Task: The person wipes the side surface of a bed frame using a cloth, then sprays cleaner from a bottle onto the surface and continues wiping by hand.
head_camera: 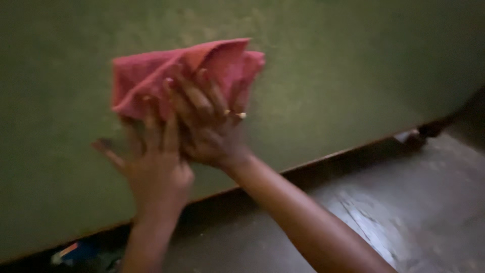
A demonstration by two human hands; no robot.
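Both hands are up against the green wall (328,65), and between them and the paint sits a pink-red cloth (151,76), bunched in the upper left of the frame. The right hand (207,126) lies flat over the lower edge of the cloth, fingers spread and pressed into the folds, a ring showing on one finger. That spread looks meant to pin a wide patch of fabric against the surface rather than pinch it, so the grip reads as an open palm bearing on the cloth. The left hand (154,162) sits just below and to the left, fingertips reaching up under the cloth's bottom edge, thumb flung out toward the left side. It seems to brace the cloth from beneath, but whether those fingers actually clamp fabric or only touch it, I cannot tell; motion blur smears them.

The cloth's far side is doubled over, so its full size stays hidden. Along the bottom, a dark strip (333,162) runs where wall meets the grey floor (404,212). At the lower left edge something small and blue-orange (70,252) lies in shadow, too dim to name. Both forearms are cut off by the frame's bottom edge.
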